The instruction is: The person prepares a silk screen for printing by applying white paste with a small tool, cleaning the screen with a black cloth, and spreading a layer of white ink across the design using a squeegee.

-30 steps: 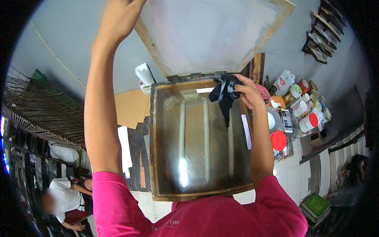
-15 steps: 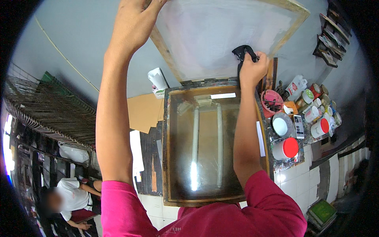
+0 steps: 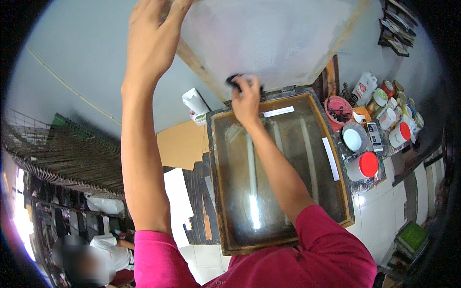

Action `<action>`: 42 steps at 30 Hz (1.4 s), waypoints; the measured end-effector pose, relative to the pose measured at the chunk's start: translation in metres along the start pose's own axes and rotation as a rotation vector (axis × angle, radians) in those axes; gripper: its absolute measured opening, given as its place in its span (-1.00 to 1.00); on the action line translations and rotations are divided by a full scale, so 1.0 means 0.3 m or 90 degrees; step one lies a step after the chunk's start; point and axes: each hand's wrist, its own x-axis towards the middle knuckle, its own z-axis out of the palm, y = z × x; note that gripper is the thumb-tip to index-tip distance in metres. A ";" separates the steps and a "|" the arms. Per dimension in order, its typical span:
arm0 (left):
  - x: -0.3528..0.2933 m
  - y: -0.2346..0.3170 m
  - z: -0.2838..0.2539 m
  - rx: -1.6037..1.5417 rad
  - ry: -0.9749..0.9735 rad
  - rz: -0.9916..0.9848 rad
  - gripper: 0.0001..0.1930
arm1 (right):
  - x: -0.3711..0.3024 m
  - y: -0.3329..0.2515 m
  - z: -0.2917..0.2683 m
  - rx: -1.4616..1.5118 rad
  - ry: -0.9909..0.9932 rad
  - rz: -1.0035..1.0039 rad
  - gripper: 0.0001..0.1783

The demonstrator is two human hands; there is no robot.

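Note:
A wooden-framed printing screen (image 3: 269,43) with pale mesh stands tilted up at the far side of a glass-topped light box (image 3: 240,182). My left hand (image 3: 156,33) is closed on the screen's left frame bar near the top of the view; its fingertips are partly cut off there. With my right hand (image 3: 247,98) I press a black cloth (image 3: 235,82) to the mesh near its lower left corner. My right forearm crosses over the glass, under which pale tubes show.
On the right, a side table holds a pink basket (image 3: 338,108), a white bowl (image 3: 353,139), a phone (image 3: 374,137), red-lidded jars (image 3: 362,166) and several bottles. Brown card sheets (image 3: 185,141) and white paper (image 3: 178,199) lie left. A person (image 3: 113,254) sits beyond a wire rack (image 3: 62,153).
My right hand has moved the black cloth leftward across the lower mesh. My left hand stays on the frame. The view has turned slightly.

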 end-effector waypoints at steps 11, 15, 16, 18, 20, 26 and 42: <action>-0.002 -0.028 0.006 0.043 0.051 0.125 -0.48 | 0.075 0.040 -0.034 -0.014 0.125 0.048 -0.65; 0.006 -0.055 -0.003 0.007 0.046 0.142 -0.46 | 0.209 -0.005 -0.145 0.099 0.229 0.182 -0.68; -0.006 -0.067 -0.005 0.020 0.049 0.144 -0.46 | 0.255 -0.064 -0.173 0.095 0.326 0.188 -0.67; 0.005 -0.058 0.013 0.027 0.071 0.165 -0.45 | 0.270 -0.129 -0.130 0.131 0.335 0.138 -0.75; 0.017 -0.057 0.014 0.013 0.054 0.149 -0.44 | 0.188 -0.135 -0.051 0.005 0.146 -0.090 -0.79; 0.002 -0.025 -0.011 0.028 0.036 0.115 -0.44 | 0.357 -0.140 -0.202 0.172 0.244 0.099 -0.75; 0.022 -0.063 0.023 0.024 0.066 0.125 -0.44 | 0.239 -0.036 -0.235 -0.087 -0.001 -0.115 -0.71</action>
